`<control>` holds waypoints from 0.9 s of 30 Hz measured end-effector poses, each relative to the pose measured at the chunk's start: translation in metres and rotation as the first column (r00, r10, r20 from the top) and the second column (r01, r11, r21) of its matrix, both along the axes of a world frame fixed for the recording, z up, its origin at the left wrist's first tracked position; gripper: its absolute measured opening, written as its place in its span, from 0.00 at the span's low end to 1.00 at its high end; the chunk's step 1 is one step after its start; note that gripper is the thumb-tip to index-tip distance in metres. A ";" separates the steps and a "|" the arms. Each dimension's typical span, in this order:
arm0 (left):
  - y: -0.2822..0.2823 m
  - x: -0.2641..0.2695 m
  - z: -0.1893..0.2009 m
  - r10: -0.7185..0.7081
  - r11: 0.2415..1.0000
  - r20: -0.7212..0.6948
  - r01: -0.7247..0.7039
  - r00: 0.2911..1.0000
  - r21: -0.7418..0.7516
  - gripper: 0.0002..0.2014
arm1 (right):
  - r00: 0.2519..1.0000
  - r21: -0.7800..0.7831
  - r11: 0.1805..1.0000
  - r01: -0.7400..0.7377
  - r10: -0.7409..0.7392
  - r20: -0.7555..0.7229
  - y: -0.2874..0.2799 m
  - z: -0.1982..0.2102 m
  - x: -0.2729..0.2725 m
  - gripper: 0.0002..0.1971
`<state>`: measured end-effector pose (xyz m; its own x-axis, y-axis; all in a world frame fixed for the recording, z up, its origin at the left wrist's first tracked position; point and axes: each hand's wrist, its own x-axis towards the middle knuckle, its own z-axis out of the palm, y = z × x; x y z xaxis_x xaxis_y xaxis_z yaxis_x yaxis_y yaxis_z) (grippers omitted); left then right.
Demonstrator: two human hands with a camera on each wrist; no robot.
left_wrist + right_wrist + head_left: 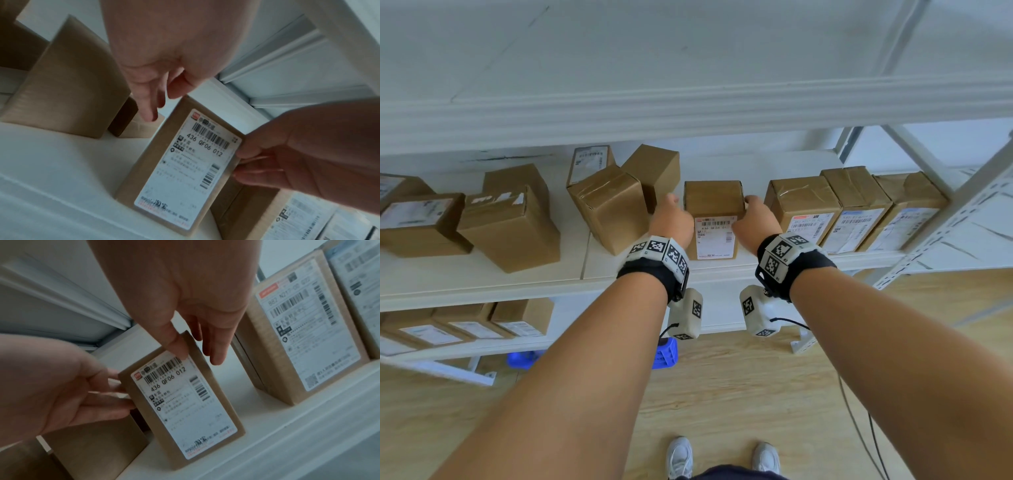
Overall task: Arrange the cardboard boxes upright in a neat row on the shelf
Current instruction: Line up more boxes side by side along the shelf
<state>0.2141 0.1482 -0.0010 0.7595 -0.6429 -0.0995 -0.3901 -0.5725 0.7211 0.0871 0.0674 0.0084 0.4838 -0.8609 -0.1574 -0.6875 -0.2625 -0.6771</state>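
One labelled box (714,219) stands upright near the front edge of the white shelf (482,274), its shipping label reading "436 QF06 012" facing outward. Both hands flank it: the left hand (671,219) has straight fingers (148,105) laid along the box's left side, and the right hand (755,219) lies against its right side with the thumb (176,344) touching the top of the labelled face and the other fingers extended beside the box; neither hand curls around it. Just right of this box, with a gap between, three upright boxes (859,212) stand side by side, touching one another, labels outward. Close on its left a tilted box (609,209) leans askew, just beside the left hand, with two more boxes (654,171) behind it toward the back of the shelf. Farther left of the labelled box sit about four boxes (510,229) at mixed angles, one cut off by the frame edge. Below the labelled box's shelf, a lower shelf (482,346) carries three boxes in a row (469,323). Beneath that, on the wooden floor (722,394), part of a blue crate (664,353) shows.
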 end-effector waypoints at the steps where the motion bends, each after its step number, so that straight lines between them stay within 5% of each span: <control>1: -0.001 -0.002 0.006 0.003 0.999 0.014 -0.002 1.000 -0.037 0.21 | 1.000 -0.036 0.999 0.001 -0.001 0.008 -0.001 0.005 -0.001 0.27; 6: -0.014 -0.012 0.011 -0.147 0.989 0.107 0.144 0.983 0.036 0.23 | 0.997 -0.219 0.976 -0.013 0.030 0.071 -0.013 0.023 -0.012 0.30; 11: -0.022 -0.030 -0.001 -0.130 0.990 0.065 0.126 0.989 0.058 0.24 | 0.998 -0.373 0.927 -0.045 0.023 -0.063 -0.034 0.021 -0.040 0.24; 27: -0.048 -0.059 0.000 -0.129 0.992 0.059 0.129 0.990 0.008 0.24 | 0.994 -0.403 0.911 -0.091 0.058 -0.093 -0.058 0.006 -0.068 0.17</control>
